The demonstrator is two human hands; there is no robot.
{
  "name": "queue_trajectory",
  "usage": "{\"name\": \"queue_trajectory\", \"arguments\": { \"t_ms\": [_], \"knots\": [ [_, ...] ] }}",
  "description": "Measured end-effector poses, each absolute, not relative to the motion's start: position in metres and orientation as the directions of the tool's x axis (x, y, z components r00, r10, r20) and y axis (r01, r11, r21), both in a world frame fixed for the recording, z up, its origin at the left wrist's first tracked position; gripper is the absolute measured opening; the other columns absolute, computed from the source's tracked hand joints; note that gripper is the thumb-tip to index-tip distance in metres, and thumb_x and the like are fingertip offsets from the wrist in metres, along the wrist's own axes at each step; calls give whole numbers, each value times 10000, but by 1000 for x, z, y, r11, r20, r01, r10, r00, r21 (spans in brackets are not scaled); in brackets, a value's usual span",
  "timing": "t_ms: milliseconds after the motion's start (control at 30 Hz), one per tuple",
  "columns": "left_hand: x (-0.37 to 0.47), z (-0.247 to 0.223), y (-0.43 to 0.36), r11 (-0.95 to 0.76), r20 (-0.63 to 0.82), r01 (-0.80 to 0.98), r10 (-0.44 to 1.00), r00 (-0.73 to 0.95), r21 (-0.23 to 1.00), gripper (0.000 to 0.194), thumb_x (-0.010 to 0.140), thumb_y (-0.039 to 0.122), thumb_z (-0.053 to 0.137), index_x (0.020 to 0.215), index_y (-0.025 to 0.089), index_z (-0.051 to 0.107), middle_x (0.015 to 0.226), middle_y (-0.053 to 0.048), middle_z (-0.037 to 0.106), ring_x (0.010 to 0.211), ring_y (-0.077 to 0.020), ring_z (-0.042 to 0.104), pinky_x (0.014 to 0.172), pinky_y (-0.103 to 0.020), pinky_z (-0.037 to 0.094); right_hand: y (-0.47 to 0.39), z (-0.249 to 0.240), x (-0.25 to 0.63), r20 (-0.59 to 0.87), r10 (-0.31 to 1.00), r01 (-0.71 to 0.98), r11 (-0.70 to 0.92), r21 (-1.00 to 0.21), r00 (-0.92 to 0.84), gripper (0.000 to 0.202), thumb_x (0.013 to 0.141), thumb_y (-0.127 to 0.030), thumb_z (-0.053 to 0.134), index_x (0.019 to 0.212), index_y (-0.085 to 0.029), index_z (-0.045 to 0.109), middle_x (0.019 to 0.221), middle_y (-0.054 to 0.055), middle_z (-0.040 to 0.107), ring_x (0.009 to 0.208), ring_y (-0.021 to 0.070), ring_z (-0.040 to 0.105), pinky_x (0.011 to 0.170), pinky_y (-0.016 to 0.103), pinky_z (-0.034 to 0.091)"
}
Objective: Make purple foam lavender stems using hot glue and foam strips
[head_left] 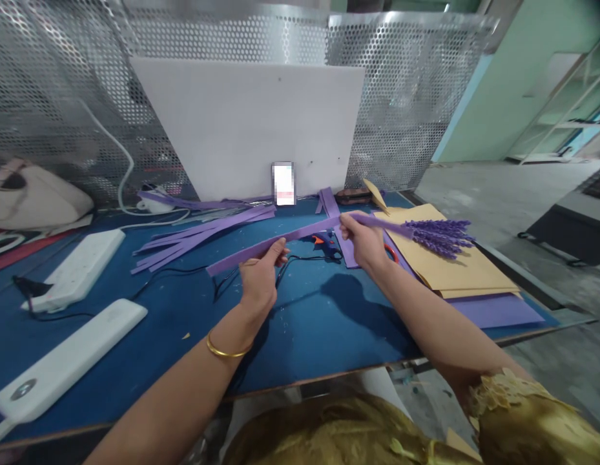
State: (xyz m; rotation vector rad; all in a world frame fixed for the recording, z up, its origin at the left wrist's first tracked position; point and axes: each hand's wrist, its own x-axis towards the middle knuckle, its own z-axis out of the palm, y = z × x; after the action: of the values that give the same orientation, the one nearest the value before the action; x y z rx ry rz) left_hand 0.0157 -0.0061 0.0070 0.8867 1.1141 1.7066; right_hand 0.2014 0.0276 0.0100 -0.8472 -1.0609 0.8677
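View: head cam
LH (261,274): thumb + fingers pinched on purple strip (300,232), nr its L end
RH (362,237): fingers closed on strip, farther R
Strip: stretched betw. hands, above blue tabletop (294,323)
Lavender bunch (442,237): R of RH, over tan paper (455,274)
Glue gun (330,248): just L of RH

On my feed, the phone (283,183) shows a pixelated screen; I cannot read its content. The right grip (363,240) covers a section of the purple strip (300,232). The right forearm (425,310) partly conceals a red-orange loop (391,252); I cannot identify its tool. Brown paper (467,274) overlaps the purple sheet (496,310). The left edge cuts off the bag (48,194); the right edge cuts off the dark cart (571,219).
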Motion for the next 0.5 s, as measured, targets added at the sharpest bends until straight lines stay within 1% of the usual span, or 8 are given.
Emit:
{"name": "queue_trajectory", "arguments": {
  "t_ms": [67, 100, 167, 233, 333, 400, 433, 500],
  "knots": [
    [10, 9, -2, -243, 105, -317, 912, -397, 917, 241, 574, 342, 855, 590, 147, 713, 588, -25, 674, 504, -93, 541, 513, -227, 415, 38, 12, 212, 312, 873, -245, 417, -875, 374, 255, 666, -334, 803, 596, -173, 618, 521, -30, 558, 460, 77, 466, 464, 230, 376],
    [7, 9, 0, -252, 103, -333, 907, -408, 909, 257, 572, 356, 859, 598, 146, 713, 594, -23, 672, 503, -89, 536, 503, -221, 401, 41, 13, 214, 284, 867, -273, 414, -868, 410, 280, 640, -344, 820, 578, -171, 609, 508, -30, 551, 453, 74, 456, 454, 229, 365],
    [3, 9, 2, -244, 90, -360, 915, -394, 900, 303, 571, 401, 866, 640, 142, 725, 619, -22, 676, 510, -85, 534, 492, -214, 384, 43, 11, 214, 244, 875, -315, 391, -865, 418, 310, 607, -368, 841, 567, -166, 610, 505, -24, 556, 453, 73, 455, 452, 228, 365],
    [3, 8, 1, -207, 92, -361, 947, -309, 909, 341, 581, 425, 869, 744, 145, 761, 651, -16, 678, 528, -82, 537, 504, -207, 384, 37, 8, 205, 228, 908, -334, 350, -875, 353, 315, 603, -390, 846, 585, -164, 627, 522, -16, 576, 463, 77, 472, 465, 232, 386],
    [8, 6, -5, -148, 128, -281, 988, -89, 948, 354, 620, 387, 866, 897, 179, 793, 669, 0, 671, 557, -83, 538, 537, -205, 390, 19, 1, 183, 237, 954, -297, 284, -912, 184, 290, 645, -410, 826, 642, -167, 668, 561, -10, 616, 478, 87, 505, 483, 236, 406],
    [11, 5, -10, -137, 142, -221, 990, 8, 966, 303, 656, 376, 846, 897, 199, 798, 664, 4, 667, 564, -90, 535, 547, -214, 394, 6, -1, 170, 256, 964, -262, 265, -928, 71, 259, 670, -402, 814, 687, -175, 690, 577, -12, 631, 506, 100, 538, 498, 238, 414],
    [13, 4, -11, -141, 149, -198, 988, 27, 970, 270, 672, 378, 834, 877, 206, 800, 660, 5, 665, 567, -96, 536, 550, -220, 398, 1, -2, 165, 261, 965, -248, 259, -933, 28, 252, 675, -404, 810, 697, -179, 699, 577, -13, 632, 515, 106, 547, 502, 241, 416],
    [13, 3, -13, -167, 170, -161, 985, 7, 973, 205, 688, 376, 818, 815, 217, 796, 639, 10, 655, 565, -105, 533, 554, -231, 405, -5, -2, 160, 264, 964, -228, 253, -940, -21, 242, 672, -402, 810, 702, -185, 709, 577, -13, 631, 526, 114, 552, 509, 249, 419]
  ]
}}
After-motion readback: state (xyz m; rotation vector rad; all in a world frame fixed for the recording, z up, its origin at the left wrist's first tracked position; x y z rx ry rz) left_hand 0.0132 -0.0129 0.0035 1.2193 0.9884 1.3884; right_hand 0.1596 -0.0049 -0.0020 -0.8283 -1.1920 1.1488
